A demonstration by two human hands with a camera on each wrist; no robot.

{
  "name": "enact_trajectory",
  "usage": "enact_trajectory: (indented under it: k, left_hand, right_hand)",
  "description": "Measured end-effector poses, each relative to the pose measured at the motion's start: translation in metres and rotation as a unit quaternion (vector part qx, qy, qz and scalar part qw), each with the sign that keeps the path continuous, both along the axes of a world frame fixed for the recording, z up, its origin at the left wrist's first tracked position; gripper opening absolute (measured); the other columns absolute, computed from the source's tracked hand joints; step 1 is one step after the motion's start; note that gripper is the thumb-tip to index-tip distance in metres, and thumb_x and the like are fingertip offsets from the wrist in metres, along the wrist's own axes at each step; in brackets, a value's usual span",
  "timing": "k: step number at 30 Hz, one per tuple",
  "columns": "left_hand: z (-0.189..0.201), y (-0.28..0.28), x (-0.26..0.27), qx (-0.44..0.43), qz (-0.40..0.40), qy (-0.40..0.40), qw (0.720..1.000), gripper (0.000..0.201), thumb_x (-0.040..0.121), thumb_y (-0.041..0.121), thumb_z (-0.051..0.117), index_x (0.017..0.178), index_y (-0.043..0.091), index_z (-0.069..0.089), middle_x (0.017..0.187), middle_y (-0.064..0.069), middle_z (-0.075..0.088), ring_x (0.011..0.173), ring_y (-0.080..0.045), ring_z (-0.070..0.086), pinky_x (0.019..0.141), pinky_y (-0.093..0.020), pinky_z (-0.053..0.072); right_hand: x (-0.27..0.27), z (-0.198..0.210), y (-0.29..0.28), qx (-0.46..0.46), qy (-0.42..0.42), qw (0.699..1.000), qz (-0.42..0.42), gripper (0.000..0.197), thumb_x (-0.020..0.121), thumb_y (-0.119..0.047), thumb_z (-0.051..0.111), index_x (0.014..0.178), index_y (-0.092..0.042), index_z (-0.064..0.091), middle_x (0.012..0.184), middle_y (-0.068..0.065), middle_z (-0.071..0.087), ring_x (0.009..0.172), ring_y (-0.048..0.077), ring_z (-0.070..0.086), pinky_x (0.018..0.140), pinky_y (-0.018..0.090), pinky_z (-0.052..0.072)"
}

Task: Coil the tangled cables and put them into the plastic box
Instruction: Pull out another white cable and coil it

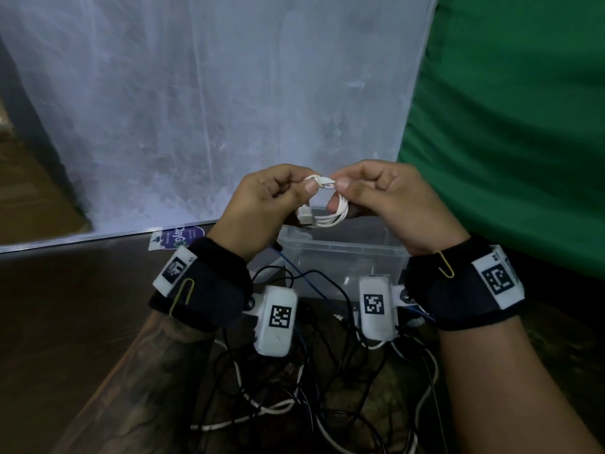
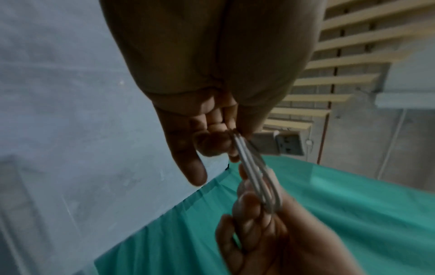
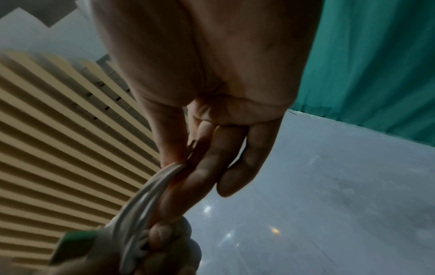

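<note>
Both hands hold a small white coiled cable [image 1: 330,211] above the clear plastic box [image 1: 340,253]. My left hand [image 1: 278,198] pinches the top of the coil between thumb and fingers, and my right hand [image 1: 370,191] pinches the same bundle from the other side. The cable's USB plug [image 1: 304,217] hangs below the left hand. In the left wrist view the white strands [image 2: 256,176] run from my left fingers [image 2: 212,145] to the right hand, with the USB plug [image 2: 284,143] beside them. In the right wrist view the bundle [image 3: 146,197] runs down from my right fingers [image 3: 212,167].
A tangle of black, white and blue cables [image 1: 320,381] lies on the dark surface in front of the box. A pale sheet [image 1: 203,119] hangs behind, a green cloth [image 1: 510,126] is at the right, and a purple sticker [image 1: 176,239] sits left of the box.
</note>
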State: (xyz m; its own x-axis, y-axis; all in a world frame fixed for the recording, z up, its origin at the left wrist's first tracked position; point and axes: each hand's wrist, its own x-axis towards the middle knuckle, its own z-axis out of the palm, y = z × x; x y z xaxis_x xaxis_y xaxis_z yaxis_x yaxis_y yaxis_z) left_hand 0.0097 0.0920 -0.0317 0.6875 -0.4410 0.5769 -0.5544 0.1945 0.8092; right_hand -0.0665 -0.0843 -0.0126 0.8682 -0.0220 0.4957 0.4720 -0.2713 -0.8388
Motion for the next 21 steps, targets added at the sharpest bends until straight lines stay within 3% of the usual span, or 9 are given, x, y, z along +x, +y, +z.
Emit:
enact_trajectory:
  k: [4, 6, 9, 12, 15, 18, 21]
  left_hand:
    - [-0.005, 0.006, 0.007, 0.019, -0.053, 0.013, 0.998, 0.014, 0.090, 0.019, 0.063, 0.099, 0.012, 0.073, 0.078, -0.011, 0.059, 0.074, -0.024, 0.050, 0.071, -0.038, 0.040]
    - [-0.007, 0.004, 0.004, 0.033, -0.062, 0.011, 0.997, 0.014, 0.092, 0.015, 0.062, 0.100, 0.009, 0.071, 0.078, -0.006, 0.065, 0.074, -0.018, 0.056, 0.072, -0.032, 0.045]
    - [-0.011, -0.010, -0.005, 0.040, -0.068, 0.025, 0.997, 0.015, 0.094, 0.009, 0.059, 0.102, 0.001, 0.067, 0.071, 0.004, 0.067, 0.063, -0.007, 0.058, 0.061, -0.020, 0.047]
    - [-0.022, -0.028, -0.013, 0.061, -0.059, 0.020, 0.996, 0.011, 0.092, 0.009, 0.062, 0.098, 0.007, 0.070, 0.073, 0.002, 0.066, 0.066, -0.011, 0.056, 0.059, -0.023, 0.048]
    - [-0.037, -0.049, -0.021, 0.138, -0.048, -0.016, 0.989, 0.012, 0.092, 0.011, 0.063, 0.102, 0.007, 0.069, 0.076, -0.008, 0.063, 0.064, -0.012, 0.056, 0.056, -0.025, 0.048]
    - [-0.051, -0.065, -0.032, 0.220, -0.010, -0.056, 0.974, 0.019, 0.089, 0.016, 0.068, 0.105, 0.008, 0.063, 0.079, -0.001, 0.058, 0.059, -0.005, 0.052, 0.055, -0.019, 0.044]
    - [-0.056, -0.077, -0.055, 0.274, -0.109, -0.018, 0.955, 0.012, 0.089, 0.012, 0.067, 0.098, 0.004, 0.064, 0.072, 0.003, 0.060, 0.054, -0.006, 0.052, 0.050, -0.018, 0.044]
  right_hand:
    - [-0.004, -0.006, -0.008, 0.003, 0.058, 0.997, 0.056, 0.013, 0.091, -0.019, 0.064, 0.103, -0.016, 0.070, 0.084, 0.006, 0.077, 0.070, 0.013, 0.070, 0.065, 0.023, 0.053]
    - [-0.007, -0.009, -0.015, 0.012, 0.088, 0.993, 0.077, 0.021, 0.086, -0.022, 0.066, 0.105, -0.015, 0.070, 0.089, 0.007, 0.076, 0.073, 0.014, 0.071, 0.066, 0.023, 0.056]
    - [-0.018, -0.014, -0.029, 0.015, 0.111, 0.991, 0.068, 0.026, 0.083, -0.018, 0.068, 0.108, -0.013, 0.070, 0.094, 0.010, 0.076, 0.076, 0.016, 0.072, 0.065, 0.022, 0.057]
    - [-0.031, -0.023, -0.045, -0.006, 0.119, 0.993, 0.021, 0.019, 0.089, -0.005, 0.067, 0.107, -0.011, 0.069, 0.086, 0.006, 0.075, 0.072, 0.013, 0.071, 0.063, 0.021, 0.056]
    - [-0.048, -0.036, -0.062, -0.024, 0.129, 0.991, -0.038, 0.017, 0.088, 0.005, 0.066, 0.098, -0.009, 0.063, 0.075, 0.008, 0.068, 0.062, 0.016, 0.064, 0.055, 0.024, 0.053]
    - [-0.067, -0.051, -0.092, -0.031, 0.140, 0.981, -0.134, 0.025, 0.085, 0.010, 0.067, 0.084, -0.011, 0.055, 0.065, 0.010, 0.062, 0.050, 0.017, 0.057, 0.044, 0.024, 0.051]
    - [-0.088, -0.067, -0.127, -0.043, 0.204, 0.952, -0.223, 0.027, 0.086, 0.015, 0.061, 0.079, -0.009, 0.054, 0.062, 0.006, 0.065, 0.049, 0.016, 0.059, 0.043, 0.024, 0.051]
